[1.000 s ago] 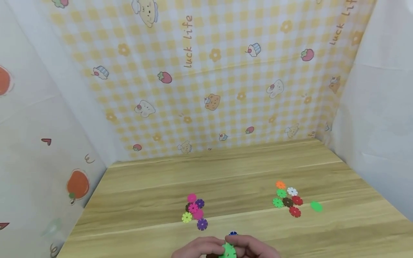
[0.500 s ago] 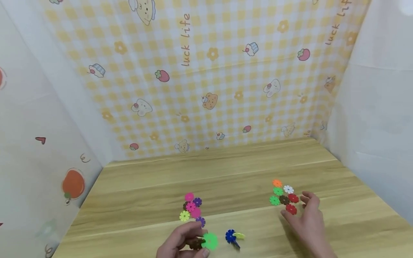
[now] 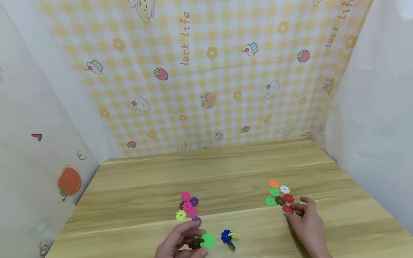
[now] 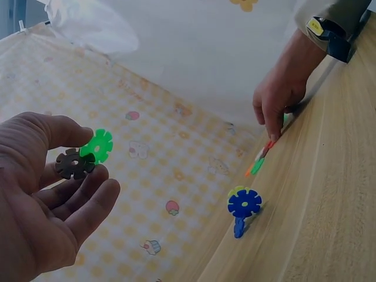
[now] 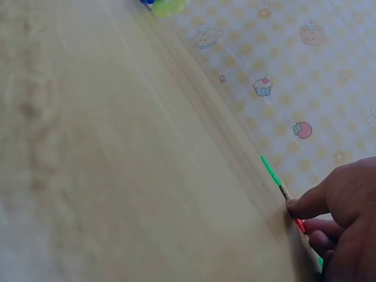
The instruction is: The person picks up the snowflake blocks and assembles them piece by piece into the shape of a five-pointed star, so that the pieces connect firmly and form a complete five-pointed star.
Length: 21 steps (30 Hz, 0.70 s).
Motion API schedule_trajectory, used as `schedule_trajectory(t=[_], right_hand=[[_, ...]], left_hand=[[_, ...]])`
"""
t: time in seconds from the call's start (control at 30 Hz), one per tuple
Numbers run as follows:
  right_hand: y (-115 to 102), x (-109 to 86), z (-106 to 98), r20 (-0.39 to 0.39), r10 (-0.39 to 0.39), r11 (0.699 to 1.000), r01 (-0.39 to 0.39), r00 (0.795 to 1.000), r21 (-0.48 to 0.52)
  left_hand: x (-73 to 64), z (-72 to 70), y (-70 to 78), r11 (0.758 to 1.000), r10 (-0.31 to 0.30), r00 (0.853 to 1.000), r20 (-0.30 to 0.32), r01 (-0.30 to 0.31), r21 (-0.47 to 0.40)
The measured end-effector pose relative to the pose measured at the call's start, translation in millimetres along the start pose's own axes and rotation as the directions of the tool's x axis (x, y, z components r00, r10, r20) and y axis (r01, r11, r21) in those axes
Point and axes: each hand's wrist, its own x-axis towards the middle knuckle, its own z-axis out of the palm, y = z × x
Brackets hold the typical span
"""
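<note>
In the head view my left hand [image 3: 177, 238] pinches a bright green notched disc [image 3: 208, 241] joined to a brown notched disc [image 3: 194, 244], held above the table. The left wrist view shows thumb and fingers around this pair. My right hand [image 3: 309, 224] is low over the table at the right, thumb and fingertips at opposite edges of a red notched disc [image 3: 287, 209]. That red disc lies at the near side of a cluster with a brown disc [image 3: 280, 200] and another red disc [image 3: 288, 198]. Part of a green disc [image 3: 303, 203] shows behind the right hand.
Between the hands stands a joined piece of blue discs [image 3: 226, 236] and a yellow disc [image 3: 235, 235]. Pink discs [image 3: 187, 205], purple ones and a yellow disc [image 3: 180, 215] lie beyond the left hand. A checked cloth [image 3: 209, 71] hangs at the table's back edge.
The hands have parted: the left keeps the green-and-brown pair, while the right has moved right to the cluster and closed its fingers in on the near red disc. The blue-and-yellow piece came into view.
</note>
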Motion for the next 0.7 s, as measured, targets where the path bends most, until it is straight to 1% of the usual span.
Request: schedule_trajectory(t=[0.03,0.07,0.13,0.17,0.23,0.3,0.33,0.4,0.43,0.5,0.53,0.57,0.6,0.63,0.67,0.7], right_hand=[[1,-0.9,0,-0.013,-0.016,1.000,0.016,1.000,-0.023],[1,-1.3,-1,-0.007,-0.035,0.999,0.034,0.999,-0.040],[0,-2.1,-1,0.034,-0.066,0.996,0.067,0.997,-0.060],[-1,-3.1,-1,0.059,-0.083,0.994,0.087,0.995,-0.060],[-1,-6.8,-1,0.102,-0.123,0.991,0.127,0.987,-0.035],[-1,-13.1,-3,0.133,-0.166,0.986,0.165,0.977,0.015],[0,-17.5,-4,0.143,-0.200,0.980,0.196,0.969,0.041],[0,-28.2,-4,0.207,-0.253,0.966,0.235,0.945,0.107],[0,-34.2,-3,0.249,-0.278,0.958,0.248,0.928,0.147],[1,-46.7,1,0.324,-0.339,0.936,0.282,0.883,0.211],[1,-53.0,5,0.350,-0.372,0.924,0.307,0.860,0.228],[0,-59.0,9,0.379,-0.379,0.923,0.315,0.844,0.222],[-1,-64.4,14,0.393,-0.382,0.923,0.325,0.836,0.206],[-2,-68.6,20,0.400,-0.375,0.927,0.339,0.836,0.161],[-4,-72.1,26,0.404,-0.353,0.934,0.343,0.844,0.098],[-6,-76.0,33,0.406,-0.313,0.944,0.328,0.859,0.032]], left_hand=[[-0.3,1.3,1.5,1.000,-0.006,1.000,-0.011,0.006,0.006],[-0.5,2.6,3.1,1.000,-0.008,1.000,-0.027,0.008,0.015],[-1.2,5.6,6.4,0.999,-0.010,0.998,-0.058,0.012,0.029],[-1.9,7.2,7.6,0.999,0.000,0.997,-0.071,0.003,0.036],[-3.4,10.2,9.9,0.998,0.033,0.995,-0.090,-0.028,0.048],[-5.0,12.5,12.0,0.997,0.065,0.993,-0.103,-0.060,0.053],[-5.7,13.6,12.9,0.996,0.082,0.990,-0.111,-0.077,0.053],[-5.8,13.3,13.5,0.994,0.100,0.987,-0.129,-0.094,0.056],[-5.7,12.9,13.8,0.994,0.101,0.985,-0.137,-0.094,0.055],[-5.1,12.0,14.4,0.996,0.085,0.986,-0.145,-0.079,0.049],[-4.8,11.5,14.6,0.997,0.073,0.986,-0.147,-0.068,0.044],[-4.5,10.8,14.8,0.998,0.057,0.988,-0.142,-0.052,0.042],[-4.2,10.1,14.8,0.999,0.042,0.990,-0.135,-0.036,0.040],[-3.9,9.4,14.7,0.999,0.028,0.992,-0.125,-0.023,0.042],[-3.6,8.6,14.4,0.999,0.016,0.993,-0.113,-0.011,0.044],[-3.2,7.8,13.9,0.999,0.006,0.995,-0.104,-0.001,0.044]])
